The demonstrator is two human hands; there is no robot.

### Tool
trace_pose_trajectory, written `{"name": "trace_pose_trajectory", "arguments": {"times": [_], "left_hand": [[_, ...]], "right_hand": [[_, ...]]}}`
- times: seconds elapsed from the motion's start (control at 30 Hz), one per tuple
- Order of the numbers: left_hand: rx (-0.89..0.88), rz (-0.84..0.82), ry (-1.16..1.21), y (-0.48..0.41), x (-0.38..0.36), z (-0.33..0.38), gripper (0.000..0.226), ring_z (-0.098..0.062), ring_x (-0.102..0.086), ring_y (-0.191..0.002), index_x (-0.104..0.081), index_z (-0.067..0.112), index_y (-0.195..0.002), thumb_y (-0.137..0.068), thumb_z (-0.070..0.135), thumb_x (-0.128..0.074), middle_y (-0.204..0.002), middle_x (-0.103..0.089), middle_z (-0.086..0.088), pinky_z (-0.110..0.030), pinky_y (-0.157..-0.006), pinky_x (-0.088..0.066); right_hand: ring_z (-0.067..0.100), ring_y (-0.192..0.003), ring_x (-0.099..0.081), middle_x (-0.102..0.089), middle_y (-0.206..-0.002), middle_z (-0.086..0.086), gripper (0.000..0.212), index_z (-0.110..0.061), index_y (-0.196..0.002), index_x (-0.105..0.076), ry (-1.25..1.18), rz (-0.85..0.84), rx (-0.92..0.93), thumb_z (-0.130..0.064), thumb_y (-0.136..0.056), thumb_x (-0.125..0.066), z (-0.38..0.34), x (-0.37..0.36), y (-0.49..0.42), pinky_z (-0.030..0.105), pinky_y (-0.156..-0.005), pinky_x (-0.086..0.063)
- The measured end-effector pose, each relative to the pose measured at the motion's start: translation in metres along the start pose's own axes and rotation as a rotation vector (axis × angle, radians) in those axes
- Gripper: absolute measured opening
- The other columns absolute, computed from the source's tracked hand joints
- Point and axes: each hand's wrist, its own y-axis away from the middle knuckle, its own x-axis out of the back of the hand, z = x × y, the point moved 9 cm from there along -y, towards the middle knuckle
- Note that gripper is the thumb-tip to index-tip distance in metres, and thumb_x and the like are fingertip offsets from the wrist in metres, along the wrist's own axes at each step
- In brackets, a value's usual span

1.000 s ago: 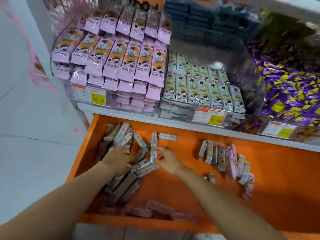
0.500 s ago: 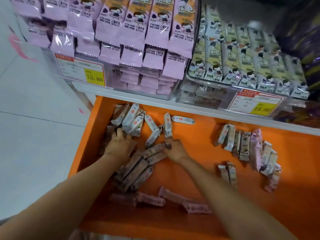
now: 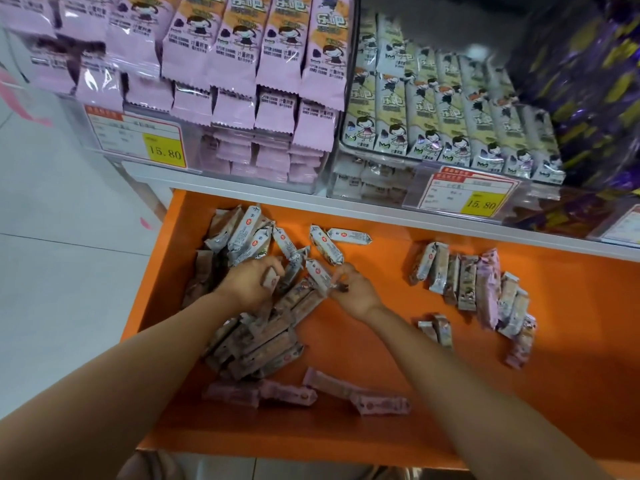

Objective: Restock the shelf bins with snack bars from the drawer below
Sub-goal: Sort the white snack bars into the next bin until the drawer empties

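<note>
An open orange drawer [image 3: 398, 427] lies below the shelf. A heap of white and brown snack bars [image 3: 252, 327] fills its left half. My left hand [image 3: 247, 280] rests on that heap, its fingers curled around a small bar. My right hand [image 3: 353, 289] pinches the end of a white snack bar [image 3: 318, 273] at the heap's right edge. Above, one clear shelf bin [image 3: 204, 157] holds pink bars and a second bin [image 3: 419, 174] holds pale yellow-green bars.
A second cluster of bars [image 3: 478, 285] lies at the drawer's right, and pink bars [image 3: 311, 393] near its front. Price tags reading 15.80 [image 3: 162, 150] hang on the bin fronts. Purple and yellow packets [image 3: 588, 98] fill the right bin. Pale floor tiles [image 3: 62, 271] lie left.
The view has dropped closer to the drawer. My right hand has closed on a white bar at the heap's edge. My left hand has stayed on the heap, curling around a bar.
</note>
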Motion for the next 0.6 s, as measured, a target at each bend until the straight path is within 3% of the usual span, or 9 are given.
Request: {"name": "trace_pose_trajectory", "arguments": {"times": [0.1, 0.17, 0.23, 0.3, 0.37, 0.4, 0.47, 0.57, 0.6], "left_hand": [[0.047, -0.003, 0.187, 0.003, 0.006, 0.002, 0.037, -0.022, -0.061, -0.068, -0.052, 0.035, -0.099, -0.084, 0.003, -0.065, -0.092, -0.064, -0.010, -0.031, -0.057, -0.051], [0.061, 0.015, 0.294, 0.004, 0.011, 0.002, 0.040, -0.031, -0.063, -0.078, -0.050, 0.038, -0.101, -0.084, 0.007, -0.069, -0.103, -0.063, -0.023, -0.046, -0.066, -0.055], [0.067, 0.019, 0.356, 0.008, 0.013, 0.004, 0.047, -0.034, -0.061, -0.093, -0.046, 0.033, -0.114, -0.084, 0.006, -0.070, -0.116, -0.057, -0.031, -0.048, -0.070, -0.050], [0.100, 0.018, 0.426, 0.011, 0.012, 0.005, 0.067, -0.031, -0.055, -0.110, -0.035, 0.027, -0.133, -0.083, 0.005, -0.073, -0.125, -0.053, -0.028, -0.038, -0.081, -0.049], [0.154, 0.021, 0.470, 0.016, 0.012, 0.005, 0.088, -0.030, -0.047, -0.124, -0.022, 0.024, -0.148, -0.081, 0.011, -0.077, -0.139, -0.046, -0.020, -0.040, -0.103, -0.044], [0.186, 0.020, 0.468, 0.019, 0.011, 0.005, 0.091, -0.031, -0.044, -0.130, -0.021, 0.022, -0.151, -0.081, 0.014, -0.078, -0.145, -0.042, -0.016, -0.038, -0.106, -0.040], [0.217, 0.041, 0.489, 0.024, 0.013, 0.007, 0.089, -0.030, -0.050, -0.123, -0.026, 0.019, -0.151, -0.079, 0.016, -0.079, -0.142, -0.045, -0.013, -0.036, -0.101, -0.042], [0.233, 0.094, 0.584, 0.033, 0.016, 0.013, 0.088, -0.025, -0.058, -0.092, -0.027, 0.014, -0.147, -0.077, 0.016, -0.081, -0.112, -0.057, -0.008, -0.034, -0.082, -0.050], [0.238, 0.100, 0.612, 0.037, 0.017, 0.016, 0.090, -0.024, -0.057, -0.096, -0.025, 0.013, -0.147, -0.078, 0.017, -0.082, -0.113, -0.055, -0.007, -0.033, -0.082, -0.048]], "right_hand": [[0.021, -0.106, -0.057, -0.054, -0.113, 0.001, 0.036, -0.018, -0.121, -0.046, -0.112, -0.059, -0.026, -0.017, -0.091, -0.065, -0.002, 0.003, 0.005, 0.034, -0.087, -0.048], [0.020, -0.104, -0.057, -0.053, -0.114, 0.002, 0.050, -0.017, -0.134, -0.043, -0.229, -0.094, -0.057, -0.014, -0.090, -0.065, -0.004, 0.003, 0.008, 0.035, -0.090, -0.049], [0.019, -0.102, -0.058, -0.057, -0.117, 0.003, 0.055, -0.013, -0.139, -0.044, -0.297, -0.118, -0.075, -0.010, -0.089, -0.066, -0.006, 0.002, 0.011, 0.035, -0.090, -0.049], [0.018, -0.097, -0.059, -0.062, -0.118, 0.007, 0.047, -0.012, -0.133, -0.055, -0.307, -0.139, -0.061, -0.009, -0.087, -0.066, -0.012, 0.003, 0.016, 0.034, -0.085, -0.051], [0.017, -0.089, -0.058, -0.062, -0.112, 0.009, 0.037, -0.010, -0.122, -0.062, -0.335, -0.145, -0.034, -0.006, -0.086, -0.065, -0.019, 0.006, 0.024, 0.030, -0.074, -0.050], [0.018, -0.087, -0.057, -0.061, -0.108, 0.009, 0.034, -0.006, -0.120, -0.062, -0.353, -0.147, -0.025, -0.003, -0.085, -0.064, -0.023, 0.007, 0.029, 0.026, -0.068, -0.049], [0.019, -0.088, -0.056, -0.057, -0.106, 0.011, 0.032, -0.001, -0.118, -0.057, -0.393, -0.155, -0.015, 0.001, -0.086, -0.062, -0.029, 0.009, 0.038, 0.023, -0.063, -0.049], [0.020, -0.092, -0.059, -0.059, -0.108, 0.012, 0.027, -0.010, -0.105, -0.051, -0.425, -0.159, 0.001, 0.004, -0.086, -0.063, -0.035, 0.012, 0.050, 0.026, -0.065, -0.053], [0.019, -0.090, -0.060, -0.059, -0.107, 0.010, 0.030, -0.012, -0.107, -0.048, -0.428, -0.167, 0.008, 0.004, -0.086, -0.063, -0.039, 0.014, 0.055, 0.025, -0.064, -0.054]]}}
